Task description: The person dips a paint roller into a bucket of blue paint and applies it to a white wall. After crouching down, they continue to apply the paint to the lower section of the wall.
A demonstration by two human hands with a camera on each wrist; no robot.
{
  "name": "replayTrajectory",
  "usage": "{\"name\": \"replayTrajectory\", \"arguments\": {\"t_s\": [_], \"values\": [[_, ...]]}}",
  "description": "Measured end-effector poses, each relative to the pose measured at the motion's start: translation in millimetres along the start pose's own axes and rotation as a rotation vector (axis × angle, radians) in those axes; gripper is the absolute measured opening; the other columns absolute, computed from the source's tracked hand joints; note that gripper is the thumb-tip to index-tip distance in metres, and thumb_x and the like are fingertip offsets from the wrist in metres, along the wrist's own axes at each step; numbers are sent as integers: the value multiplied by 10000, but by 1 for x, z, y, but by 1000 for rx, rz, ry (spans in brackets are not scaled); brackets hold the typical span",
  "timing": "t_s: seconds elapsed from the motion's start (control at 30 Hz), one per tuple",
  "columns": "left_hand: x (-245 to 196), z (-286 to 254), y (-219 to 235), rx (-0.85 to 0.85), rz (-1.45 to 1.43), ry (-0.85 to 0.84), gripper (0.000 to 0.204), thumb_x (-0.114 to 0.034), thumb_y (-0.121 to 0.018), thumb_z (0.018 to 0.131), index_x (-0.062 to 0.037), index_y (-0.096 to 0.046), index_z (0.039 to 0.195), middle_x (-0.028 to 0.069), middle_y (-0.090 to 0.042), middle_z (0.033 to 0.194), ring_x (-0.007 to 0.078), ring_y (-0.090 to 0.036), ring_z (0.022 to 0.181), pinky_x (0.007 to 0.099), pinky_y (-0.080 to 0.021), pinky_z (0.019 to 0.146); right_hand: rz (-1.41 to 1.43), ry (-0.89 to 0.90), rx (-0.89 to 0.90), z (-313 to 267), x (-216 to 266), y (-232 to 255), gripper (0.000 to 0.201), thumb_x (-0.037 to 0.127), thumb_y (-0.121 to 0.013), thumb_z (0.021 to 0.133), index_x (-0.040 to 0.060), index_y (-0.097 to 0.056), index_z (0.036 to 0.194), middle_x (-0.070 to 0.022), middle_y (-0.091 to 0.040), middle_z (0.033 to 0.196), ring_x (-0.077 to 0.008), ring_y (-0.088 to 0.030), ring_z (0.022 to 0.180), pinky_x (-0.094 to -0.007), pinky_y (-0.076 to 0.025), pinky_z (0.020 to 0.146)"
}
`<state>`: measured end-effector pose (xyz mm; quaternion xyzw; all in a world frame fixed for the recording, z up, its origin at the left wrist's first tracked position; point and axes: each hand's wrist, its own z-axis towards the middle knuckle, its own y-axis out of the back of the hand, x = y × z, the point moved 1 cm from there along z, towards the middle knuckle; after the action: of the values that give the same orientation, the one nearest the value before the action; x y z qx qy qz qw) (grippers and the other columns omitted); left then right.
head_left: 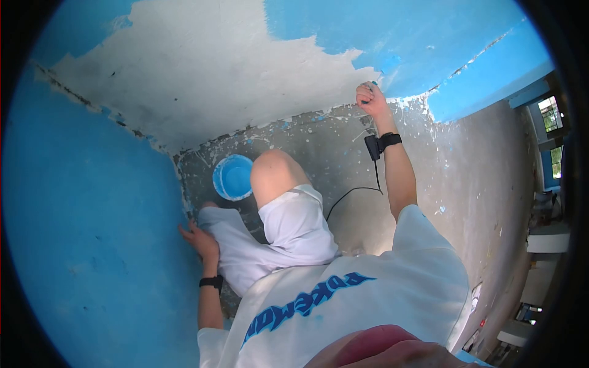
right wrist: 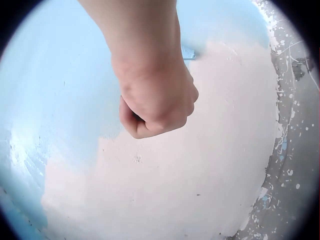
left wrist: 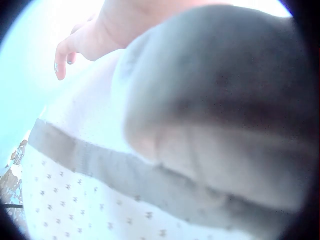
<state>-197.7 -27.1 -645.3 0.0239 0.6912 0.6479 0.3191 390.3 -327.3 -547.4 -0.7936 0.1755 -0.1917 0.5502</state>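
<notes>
My right hand (head_left: 370, 101) is up at the wall, fingers curled round a paintbrush that the fist mostly hides. In the right wrist view the blue, flat-edged tip of the paintbrush (right wrist: 188, 53) shows past the fist, at the border between blue paint (right wrist: 75, 75) and the bare white patch (right wrist: 220, 140). My left hand (head_left: 204, 241) is low beside my leg, close to the blue side wall (head_left: 98, 245). Its fingers are loosely bent, holding nothing, and in the left wrist view the hand (left wrist: 92, 40) shows only in part.
A blue paint bucket (head_left: 234, 178) stands on the grey, paint-spattered floor (head_left: 454, 165), right beside my knee (head_left: 273, 172). A black cable (head_left: 353, 191) hangs from the camera on my right wrist. Windows (head_left: 550, 115) and white furniture (head_left: 548, 243) stand off to the right.
</notes>
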Motion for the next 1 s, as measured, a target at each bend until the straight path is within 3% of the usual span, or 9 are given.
{"name": "replayTrajectory", "arguments": {"t_s": [0.1, 0.17, 0.23, 0.33, 0.47, 0.67, 0.83, 0.9, 1.0], "values": [[-2, -1, 7, 12, -22, 15, 469, 79, -504, 816, 41, -408, 1273, 359, -141, 1443, 533, -310, 1271, 540, -327, 1056, 35, 94, -27, 8, 48, 12, 240, 104, -428, 922, 101, -377, 687, 35, -306, 512, -86, -295, 386, -247, -262, 427], [7, -3, 4, -54, -46, -114, 472, 82, -500, 818, 54, -400, 1278, 367, -125, 1450, 534, -274, 1306, 532, -306, 1081, 31, 135, -21, 15, 77, 23, 246, 104, -424, 921, 106, -373, 681, 35, -302, 508, -89, -297, 386, -249, -263, 428], [4, -7, 11, -38, -78, -69, 473, 81, -502, 818, 62, -399, 1279, 369, -124, 1451, 532, -260, 1318, 531, -292, 1092, 48, 150, -68, 13, 91, 35, 260, 105, -417, 923, 115, -367, 668, 36, -296, 501, -88, -293, 384, -248, -259, 422], [6, -8, 10, -11, -58, -36, 475, 79, -508, 815, 72, -401, 1277, 374, -131, 1450, 527, -254, 1328, 525, -275, 1104, -1, 148, -165, 12, 51, 26, 268, 95, -415, 919, 117, -360, 657, 39, -289, 495, -83, -291, 381, -248, -249, 409], [1, -3, 10, -3, 22, -31, 475, 71, -529, 811, 59, -420, 1273, 385, -166, 1434, 524, -273, 1318, 514, -283, 1096, -300, 45, -255, 19, -40, 44, 283, 159, -463, 922, 146, -365, 657, 59, -284, 500, -68, -265, 382, -241, -228, 392], [1, 4, 2, -2, 10, -89, 468, 72, -538, 811, 45, -435, 1266, 389, -217, 1412, 526, -292, 1301, 532, -289, 1078, -430, -166, -305, 16, -153, 63, 283, 215, -478, 933, 170, -376, 673, 84, -268, 523, -45, -254, 388, -238, -197, 376], [-6, 13, 3, -16, 25, -144, 477, 78, -534, 810, 45, -429, 1274, 382, -221, 1409, 532, -303, 1284, 543, -291, 1067, -526, -165, -308, -2, -150, 69, 269, 232, -509, 937, 163, -392, 704, 84, -272, 533, -42, -265, 396, -238, -200, 378], [-7, -2, 13, 20, -17, -99, 490, 78, -535, 808, 46, -421, 1284, 377, -224, 1407, 536, -304, 1280, 547, -292, 1063, -622, -162, -363, -21, -138, 89, 266, 239, -529, 933, 159, -404, 712, 86, -278, 535, -34, -264, 398, -228, -202, 374], [2, -3, 6, -11, -33, -67, 493, 63, -553, 802, 44, -423, 1277, 366, -233, 1402, 532, -301, 1282, 546, -304, 1056, -803, -170, -449, -53, -139, 75, 283, 267, -545, 950, 165, -426, 715, 101, -295, 520, -7, -281, 386, -200, -227, 348]]}}
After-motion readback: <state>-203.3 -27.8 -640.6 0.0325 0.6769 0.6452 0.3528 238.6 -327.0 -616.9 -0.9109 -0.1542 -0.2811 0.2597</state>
